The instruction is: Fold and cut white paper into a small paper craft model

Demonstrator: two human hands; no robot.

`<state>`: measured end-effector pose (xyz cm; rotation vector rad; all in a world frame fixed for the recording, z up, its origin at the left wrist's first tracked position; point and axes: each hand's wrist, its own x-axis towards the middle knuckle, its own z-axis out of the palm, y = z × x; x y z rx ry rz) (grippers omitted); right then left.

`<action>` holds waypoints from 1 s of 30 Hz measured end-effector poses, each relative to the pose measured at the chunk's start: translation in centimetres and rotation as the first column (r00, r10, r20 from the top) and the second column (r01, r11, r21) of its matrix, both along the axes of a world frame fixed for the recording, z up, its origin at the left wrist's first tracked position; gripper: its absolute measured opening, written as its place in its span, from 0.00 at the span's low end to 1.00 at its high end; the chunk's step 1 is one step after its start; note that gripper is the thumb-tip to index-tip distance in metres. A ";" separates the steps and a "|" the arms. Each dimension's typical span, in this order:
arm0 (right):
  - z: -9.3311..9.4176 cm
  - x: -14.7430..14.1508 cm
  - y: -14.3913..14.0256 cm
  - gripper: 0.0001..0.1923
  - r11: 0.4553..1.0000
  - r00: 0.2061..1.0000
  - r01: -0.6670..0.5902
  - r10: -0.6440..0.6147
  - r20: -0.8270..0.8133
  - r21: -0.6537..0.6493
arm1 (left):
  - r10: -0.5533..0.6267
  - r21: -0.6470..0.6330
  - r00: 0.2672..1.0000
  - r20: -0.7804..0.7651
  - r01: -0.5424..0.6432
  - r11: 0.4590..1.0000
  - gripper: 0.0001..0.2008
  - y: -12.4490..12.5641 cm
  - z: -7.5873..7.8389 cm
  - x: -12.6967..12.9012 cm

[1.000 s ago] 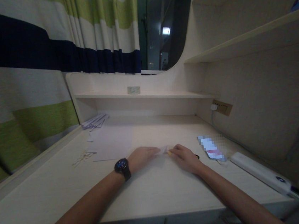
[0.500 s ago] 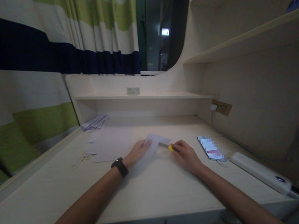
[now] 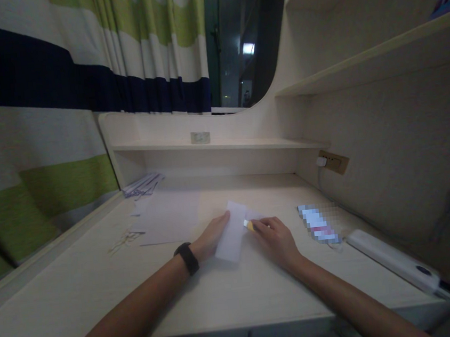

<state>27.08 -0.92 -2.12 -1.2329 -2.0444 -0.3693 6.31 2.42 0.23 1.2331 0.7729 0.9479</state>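
Note:
A small white sheet of paper [image 3: 231, 233] lies on the pale wooden desk [image 3: 206, 294], tilted with its far corner raised. My left hand [image 3: 212, 236], with a dark watch on the wrist, holds the sheet by its left edge. My right hand [image 3: 273, 238] grips a yellow utility knife [image 3: 249, 224] whose tip touches the paper's right edge. Most of the knife is hidden under my fingers.
A larger white sheet [image 3: 169, 217] and paper scraps [image 3: 123, 238] lie to the left, with a stack of papers [image 3: 142, 183] at the back left. A phone [image 3: 319, 223] and a white power strip [image 3: 393, 260] lie to the right. A striped curtain hangs at left.
The paper was flat and hidden under both hands, then lifted and turned. Now it lies lengthwise between my hands. The knife has drawn closer to the paper's right edge.

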 end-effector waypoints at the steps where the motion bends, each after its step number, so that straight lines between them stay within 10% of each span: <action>1: -0.1 -0.1 -0.1 0.14 1.000 1.000 0.019 -0.019 0.013 -0.014 | -0.001 0.000 1.000 0.014 0.001 1.000 0.26 -0.1 -0.1 0.1; 13: 1.0 -2.5 -0.9 0.17 0.965 0.983 -0.145 0.115 -0.143 -0.219 | 0.205 -0.074 0.940 0.272 -0.192 0.979 0.27 0.4 -0.9 0.9; 30: 2.3 -1.0 -0.1 0.14 0.927 0.992 -0.113 0.089 -0.085 -0.357 | 0.073 0.013 0.959 0.274 -0.080 0.997 0.17 1.3 -1.6 0.0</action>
